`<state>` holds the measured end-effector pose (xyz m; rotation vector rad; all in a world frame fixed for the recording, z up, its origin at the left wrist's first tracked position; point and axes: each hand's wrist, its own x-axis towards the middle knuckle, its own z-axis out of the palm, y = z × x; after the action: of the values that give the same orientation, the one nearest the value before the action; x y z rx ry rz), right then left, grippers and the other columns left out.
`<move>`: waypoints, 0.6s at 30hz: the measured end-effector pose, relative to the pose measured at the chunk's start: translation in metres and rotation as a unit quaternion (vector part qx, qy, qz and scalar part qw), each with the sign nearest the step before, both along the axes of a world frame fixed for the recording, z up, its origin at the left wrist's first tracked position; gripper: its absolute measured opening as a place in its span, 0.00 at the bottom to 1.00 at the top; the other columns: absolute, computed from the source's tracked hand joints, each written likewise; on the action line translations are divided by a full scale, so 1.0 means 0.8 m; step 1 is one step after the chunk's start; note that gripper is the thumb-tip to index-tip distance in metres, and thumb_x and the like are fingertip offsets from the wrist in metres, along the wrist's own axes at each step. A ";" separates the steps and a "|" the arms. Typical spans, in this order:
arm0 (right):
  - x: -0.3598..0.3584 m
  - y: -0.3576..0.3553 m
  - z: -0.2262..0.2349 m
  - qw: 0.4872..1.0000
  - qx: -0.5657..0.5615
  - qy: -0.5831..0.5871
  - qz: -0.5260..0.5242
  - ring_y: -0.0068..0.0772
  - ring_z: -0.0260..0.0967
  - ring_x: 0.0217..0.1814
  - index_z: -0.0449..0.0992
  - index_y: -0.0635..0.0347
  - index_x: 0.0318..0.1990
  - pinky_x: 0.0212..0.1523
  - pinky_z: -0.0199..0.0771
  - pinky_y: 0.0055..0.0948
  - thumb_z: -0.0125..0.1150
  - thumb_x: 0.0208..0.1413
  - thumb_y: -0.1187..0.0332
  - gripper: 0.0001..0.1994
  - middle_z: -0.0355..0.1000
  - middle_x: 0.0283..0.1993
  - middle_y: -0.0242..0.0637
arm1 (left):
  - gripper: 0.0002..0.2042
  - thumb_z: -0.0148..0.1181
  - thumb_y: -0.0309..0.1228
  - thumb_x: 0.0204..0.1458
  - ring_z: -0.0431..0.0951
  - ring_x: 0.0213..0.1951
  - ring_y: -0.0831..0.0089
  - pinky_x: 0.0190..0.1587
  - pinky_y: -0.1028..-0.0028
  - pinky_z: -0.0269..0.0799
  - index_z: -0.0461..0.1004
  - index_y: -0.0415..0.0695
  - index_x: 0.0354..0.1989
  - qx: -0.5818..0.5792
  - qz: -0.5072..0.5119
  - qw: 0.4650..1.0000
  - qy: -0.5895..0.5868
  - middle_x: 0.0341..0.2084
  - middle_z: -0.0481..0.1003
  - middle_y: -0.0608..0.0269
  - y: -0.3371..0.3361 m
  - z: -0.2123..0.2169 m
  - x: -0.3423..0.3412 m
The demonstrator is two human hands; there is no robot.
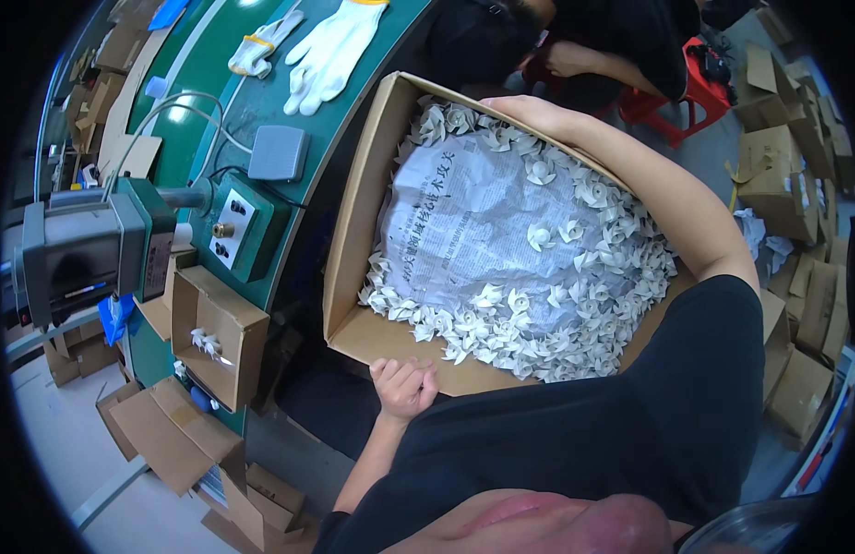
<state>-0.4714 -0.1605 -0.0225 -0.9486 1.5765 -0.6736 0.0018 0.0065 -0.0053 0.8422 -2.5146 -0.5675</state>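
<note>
A large open cardboard box [353, 222] leans against my body, tilted. Inside it, many white petal-shaped pieces [584, 323] lie around and over a crumpled sheet of newspaper [446, 222]. My right hand [538, 117] reaches across the far side and grips the rim, its fingertips partly hidden behind the wall. At the near left edge, the fingers of my left hand [405, 386] are curled closed on the box's rim.
At left, a green-topped bench [252, 102] holds white gloves [335, 51], a grey foot pedal [279, 152] and a small machine [86, 249]. A smaller box [220, 337] holds a few white pieces. Another person [612, 55] sits beyond, near a red stool [676, 106]. Cartons [778, 175] crowd the right.
</note>
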 end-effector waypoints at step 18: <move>-0.049 -0.036 0.036 0.949 0.004 0.277 0.151 0.41 0.77 0.49 0.75 0.62 0.61 0.57 0.74 0.35 0.57 0.66 0.54 0.24 0.77 0.55 0.43 | 0.11 0.64 0.27 0.42 0.63 0.22 0.68 0.40 0.67 0.57 0.69 0.49 0.14 -0.049 -0.004 0.993 0.106 0.15 0.69 0.70 -0.015 -0.006 -0.009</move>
<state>-0.5102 -0.1890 0.0062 -1.4210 1.8534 -0.1855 -0.0053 -0.0052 -0.0099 0.6970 -2.3329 -0.5033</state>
